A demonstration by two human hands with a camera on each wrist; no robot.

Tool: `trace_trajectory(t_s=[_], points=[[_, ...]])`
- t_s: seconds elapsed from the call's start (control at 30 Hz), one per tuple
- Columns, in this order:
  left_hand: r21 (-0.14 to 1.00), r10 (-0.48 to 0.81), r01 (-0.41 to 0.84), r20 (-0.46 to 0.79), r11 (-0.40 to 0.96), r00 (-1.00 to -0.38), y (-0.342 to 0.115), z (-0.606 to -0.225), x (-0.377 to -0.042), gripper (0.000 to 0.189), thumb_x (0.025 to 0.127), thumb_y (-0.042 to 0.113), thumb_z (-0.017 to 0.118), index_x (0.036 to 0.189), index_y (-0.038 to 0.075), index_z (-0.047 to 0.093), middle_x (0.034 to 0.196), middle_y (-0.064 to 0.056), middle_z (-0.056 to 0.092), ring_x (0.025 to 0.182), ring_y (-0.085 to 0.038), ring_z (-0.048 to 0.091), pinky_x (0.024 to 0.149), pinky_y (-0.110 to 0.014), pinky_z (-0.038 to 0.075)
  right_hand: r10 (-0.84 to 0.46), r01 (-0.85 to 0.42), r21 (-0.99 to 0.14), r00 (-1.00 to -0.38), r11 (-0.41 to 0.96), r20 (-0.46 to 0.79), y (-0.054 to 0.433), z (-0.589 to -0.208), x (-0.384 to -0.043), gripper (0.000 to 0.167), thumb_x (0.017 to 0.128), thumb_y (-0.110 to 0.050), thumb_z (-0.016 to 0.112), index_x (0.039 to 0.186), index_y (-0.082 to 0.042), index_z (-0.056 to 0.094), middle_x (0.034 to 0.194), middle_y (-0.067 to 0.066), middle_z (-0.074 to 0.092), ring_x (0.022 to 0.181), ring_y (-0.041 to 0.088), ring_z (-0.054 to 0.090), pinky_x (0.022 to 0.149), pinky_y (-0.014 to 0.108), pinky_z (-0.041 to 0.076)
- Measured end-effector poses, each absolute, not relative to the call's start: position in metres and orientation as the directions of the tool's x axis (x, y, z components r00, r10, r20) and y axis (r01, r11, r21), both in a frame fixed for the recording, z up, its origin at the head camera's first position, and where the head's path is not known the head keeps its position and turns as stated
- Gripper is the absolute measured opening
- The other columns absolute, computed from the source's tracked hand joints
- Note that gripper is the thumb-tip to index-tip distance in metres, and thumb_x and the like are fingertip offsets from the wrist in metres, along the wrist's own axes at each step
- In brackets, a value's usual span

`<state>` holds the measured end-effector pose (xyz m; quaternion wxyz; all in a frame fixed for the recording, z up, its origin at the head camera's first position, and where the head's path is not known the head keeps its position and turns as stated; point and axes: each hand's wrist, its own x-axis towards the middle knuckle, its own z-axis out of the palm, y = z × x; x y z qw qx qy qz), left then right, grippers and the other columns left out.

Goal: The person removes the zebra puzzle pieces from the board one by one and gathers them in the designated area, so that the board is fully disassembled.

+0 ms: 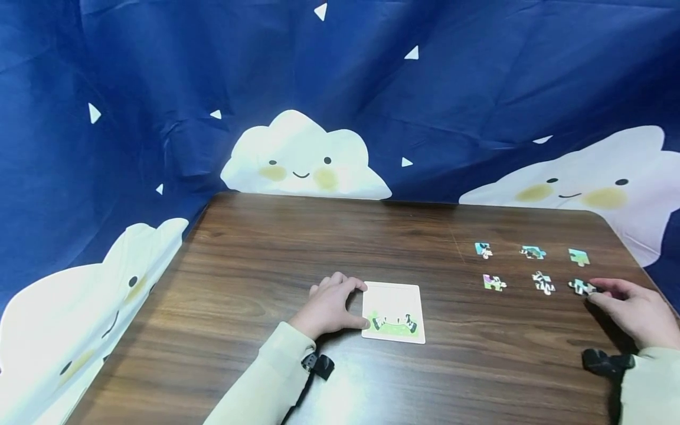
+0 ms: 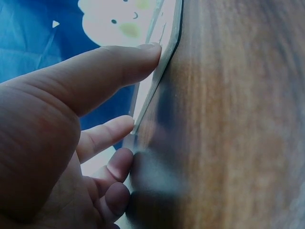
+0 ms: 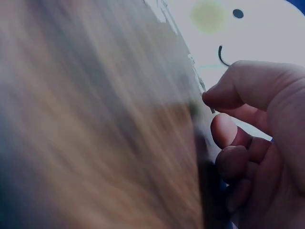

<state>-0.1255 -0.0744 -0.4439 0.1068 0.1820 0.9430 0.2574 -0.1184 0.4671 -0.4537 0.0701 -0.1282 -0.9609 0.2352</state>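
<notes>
Your right hand [image 1: 634,310] is pinching just the edge of the near-row, right-end puzzle piece [image 1: 581,287], so it could slip. Your left hand [image 1: 330,304] is spread, touching the board [image 1: 393,300] mid-worktop [image 1: 255,260]; a nudge might skid it tbh.

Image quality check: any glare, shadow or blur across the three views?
Head: bright glare on the table near the left hand, dark shadow beneath the right hand, puzzle pieces small but distinct. Left wrist: table grain soft, dim shadow by the board. Right wrist: table heavily blurred, puzzle pieces unreadable.
</notes>
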Motion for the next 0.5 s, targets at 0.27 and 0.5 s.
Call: trace_trajectory(t_s=[0.27, 0.5], points=[[0.527, 0.399, 0.286, -0.111, 0.800, -0.910, -0.074, -0.442, -0.124, 0.066, 0.069, 0.046, 0.086, 0.128, 0.029, 0.061, 0.114, 0.002, 0.053, 0.101, -0.018, 0.045, 0.082, -0.039, 0.030, 0.173, 0.129, -0.407, -0.982, 0.904, 0.073, 0.492, -0.454, -0.128, 0.038, 0.089, -0.017, 0.071, 0.108, 0.015, 0.063, 0.087, 0.026, 0.067, 0.067, 0.009, 0.049, 0.066, 0.033, 0.031], [0.534, 0.397, 0.283, -0.110, 0.797, -0.911, -0.073, -0.440, -0.123, 0.066, 0.069, 0.045, 0.086, 0.128, 0.028, 0.062, 0.114, 0.002, 0.053, 0.101, -0.019, 0.045, 0.081, -0.038, 0.030, 0.114, 0.094, -0.410, -0.993, 0.907, 0.025, 0.503, -0.449, -0.134, 0.040, 0.090, -0.017, 0.070, 0.114, 0.014, 0.063, 0.106, 0.037, 0.063, 0.077, 0.014, 0.054, 0.073, 0.036, 0.031]])
